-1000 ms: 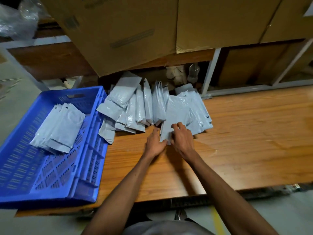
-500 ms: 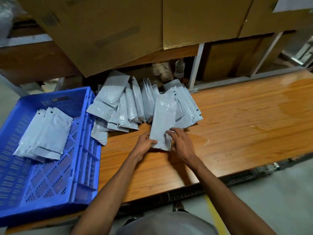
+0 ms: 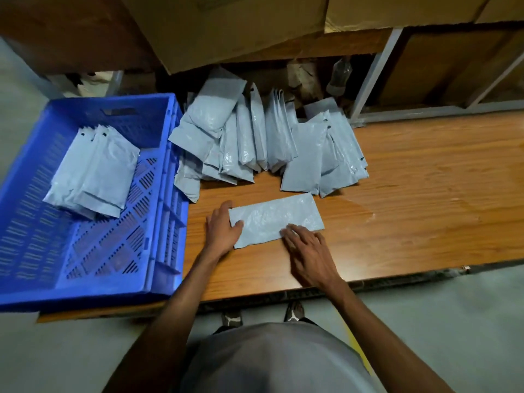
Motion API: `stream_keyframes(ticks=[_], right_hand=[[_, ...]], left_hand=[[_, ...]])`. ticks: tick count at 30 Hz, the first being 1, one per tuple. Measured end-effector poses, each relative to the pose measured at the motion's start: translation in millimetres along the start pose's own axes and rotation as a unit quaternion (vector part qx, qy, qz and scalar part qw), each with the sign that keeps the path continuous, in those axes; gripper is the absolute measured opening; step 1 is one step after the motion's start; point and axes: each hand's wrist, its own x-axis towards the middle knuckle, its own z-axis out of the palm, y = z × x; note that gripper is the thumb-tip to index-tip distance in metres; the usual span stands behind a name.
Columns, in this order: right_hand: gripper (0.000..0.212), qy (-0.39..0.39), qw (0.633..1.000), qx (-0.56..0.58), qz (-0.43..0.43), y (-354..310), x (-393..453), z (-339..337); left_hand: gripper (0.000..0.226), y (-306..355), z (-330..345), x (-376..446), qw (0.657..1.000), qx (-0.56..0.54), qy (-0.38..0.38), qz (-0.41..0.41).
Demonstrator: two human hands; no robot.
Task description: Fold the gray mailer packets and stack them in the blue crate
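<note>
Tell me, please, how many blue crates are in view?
1. The blue crate sits at the wooden table's left end, holding stacked gray packets. None seems hidden.

Wood worktop point(image 3: 411, 222): blue crate point(image 3: 158, 279) at left end, mailer heap point(image 3: 263, 143) at rear, 1 mailer point(image 3: 272, 217) laid flat near front.

One gray mailer packet point(image 3: 276, 218) lies flat and crosswise on the table. Unfolded packets point(image 3: 261, 143) are heaped behind it. Folded packets point(image 3: 95, 173) lie stacked inside the blue crate point(image 3: 167, 222).
</note>
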Motion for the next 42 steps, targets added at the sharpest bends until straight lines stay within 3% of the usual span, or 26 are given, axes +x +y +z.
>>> stream_keyframes(ticks=[2,7,11,14,21,30,42], right_hand=[[0.053,0.008,1.0,0.0,0.004,-3.5,-3.5,8.1],[0.048,0.042,0.999,0.013,0.015,-12.6,-1.8,12.6],[0.037,0.088,0.996,0.025,0.02,-16.0,5.0,10.3],[0.039,0.102,0.993,0.043,0.032,-15.0,16.0,8.3],[0.056,0.061,0.996,0.045,0.054,-18.7,43.5,16.3],[0.06,0.044,0.997,0.032,0.051,-12.2,58.8,20.7],[0.062,0.013,0.998,0.004,0.055,-9.2,64.9,20.9]], left_hand=[[0.063,-2.5,9.9,-12.7,0.991,0.113,0.057,0.054],[0.063,-1.5,28.7,-23.7,0.964,0.192,0.097,0.158],[0.065,-11.6,43.6,-19.6,0.961,0.22,0.032,0.167],[0.065,-17.3,47.8,-23.5,0.957,0.236,0.033,0.164],[0.062,-9.4,43.2,-19.0,0.948,0.222,0.06,0.221],[0.064,-9.8,51.5,-4.3,0.94,0.256,0.016,0.225],[0.065,-9.9,56.2,-0.5,0.934,0.288,0.011,0.209]])
